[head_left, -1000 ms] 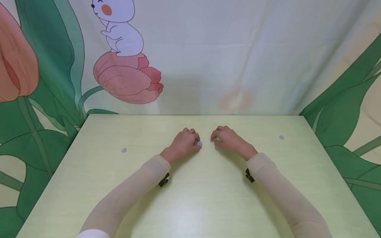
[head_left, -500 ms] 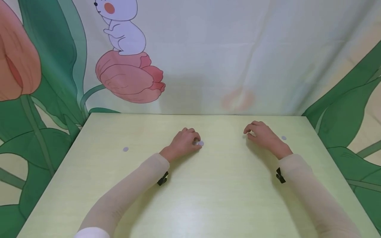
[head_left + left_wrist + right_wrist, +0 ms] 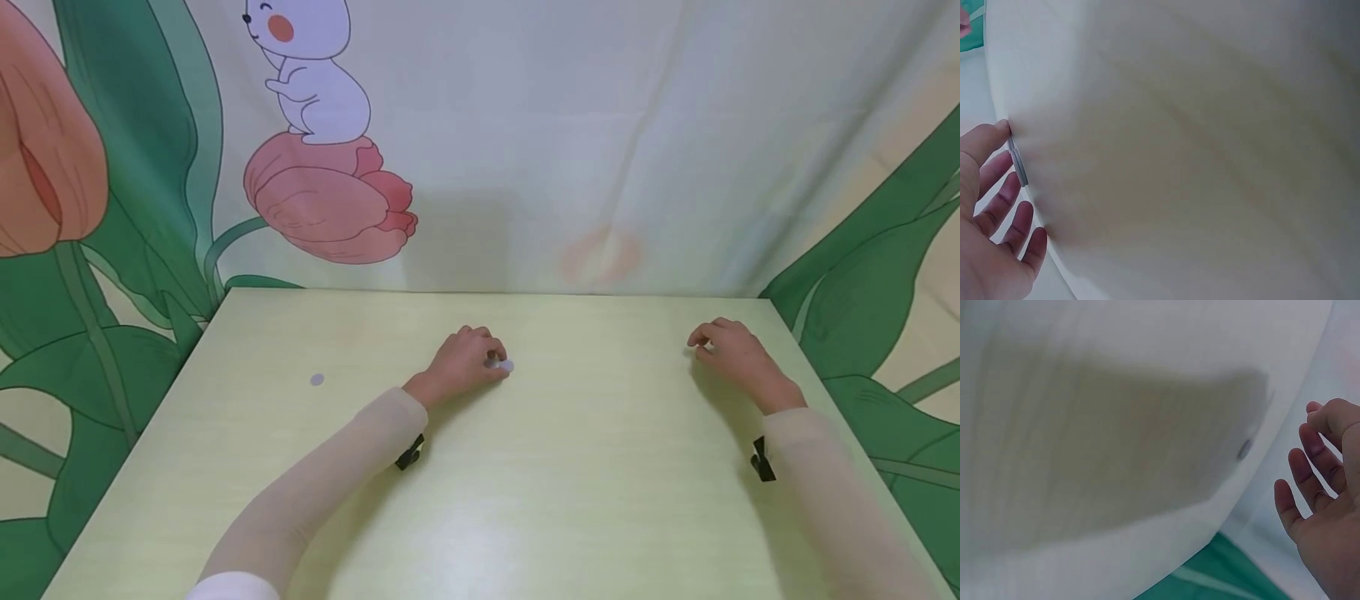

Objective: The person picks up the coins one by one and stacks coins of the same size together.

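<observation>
My left hand (image 3: 467, 360) rests low over the middle of the table, thumb and forefinger curved around a small pale grey disc (image 3: 507, 366). In the left wrist view, this thin round disc (image 3: 1019, 167) shows edge-on at the thumb and forefinger tips, and more than one layer seems visible. Over the table's right side hovers my right hand (image 3: 731, 352), fingers loosely bent, with nothing seen between them. A flat disc (image 3: 1245, 450) lies on the table near its fingers in the right wrist view, apart from them. The head view mostly hides that disc behind the hand.
Another pale disc (image 3: 317, 379) lies on the left part of the light wooden table (image 3: 570, 483). Behind the far edge hangs a curtain (image 3: 510, 150) printed with flowers, leaves and a white animal. Dark devices (image 3: 762, 460) are strapped at both wrists.
My right hand has moved from beside the left hand to the right, over the right-hand disc, which it now covers in the head view. The left hand stays in place.
</observation>
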`<state>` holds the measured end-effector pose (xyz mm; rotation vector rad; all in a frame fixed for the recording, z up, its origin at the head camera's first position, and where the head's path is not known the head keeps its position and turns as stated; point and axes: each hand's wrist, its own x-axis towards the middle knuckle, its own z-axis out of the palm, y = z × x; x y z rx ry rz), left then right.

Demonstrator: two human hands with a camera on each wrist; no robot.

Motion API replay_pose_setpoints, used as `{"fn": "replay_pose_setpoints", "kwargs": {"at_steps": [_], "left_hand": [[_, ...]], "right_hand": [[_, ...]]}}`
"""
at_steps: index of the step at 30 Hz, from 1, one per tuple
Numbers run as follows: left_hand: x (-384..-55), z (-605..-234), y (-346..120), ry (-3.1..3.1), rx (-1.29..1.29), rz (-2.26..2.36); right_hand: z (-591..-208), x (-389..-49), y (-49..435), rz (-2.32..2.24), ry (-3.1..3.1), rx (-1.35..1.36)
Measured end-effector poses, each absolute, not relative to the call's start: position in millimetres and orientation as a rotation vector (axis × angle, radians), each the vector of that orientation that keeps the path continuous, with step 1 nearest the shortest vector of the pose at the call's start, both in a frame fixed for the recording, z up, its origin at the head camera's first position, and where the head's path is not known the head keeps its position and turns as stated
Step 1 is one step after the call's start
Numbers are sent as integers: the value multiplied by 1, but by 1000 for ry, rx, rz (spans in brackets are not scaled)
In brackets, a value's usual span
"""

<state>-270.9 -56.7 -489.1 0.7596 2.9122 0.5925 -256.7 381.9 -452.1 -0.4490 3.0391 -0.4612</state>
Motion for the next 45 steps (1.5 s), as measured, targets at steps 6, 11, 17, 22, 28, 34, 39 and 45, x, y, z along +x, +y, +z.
{"fn": "replay_pose_setpoints", "kwargs": {"at_steps": [6, 11, 17, 22, 28, 34, 39, 45], "left_hand": [[-270, -489, -56, 2905, 764, 607], [-271, -488, -56, 2903, 750, 612], [-271, -487, -54, 2897, 745, 628], [-271, -489, -54, 2898, 756, 631], [-273, -492, -56, 2898, 747, 626], [-275, -491, -56, 2893, 742, 629], [-275, -490, -56, 2888, 740, 615], [-276, -489, -55, 2877, 721, 616]], "right_hand": [[-456, -249, 400, -465, 3061, -401], [-456, -250, 411, -487, 3073, -378], [-458, -254, 423, -499, 3056, -338], [-465, -257, 433, -566, 2988, -255], [-469, -260, 439, -655, 2892, -170], [-470, -263, 440, -687, 2879, -169], [-472, -266, 437, -659, 2874, -131], [-472, -265, 431, -663, 2879, -98]]}}
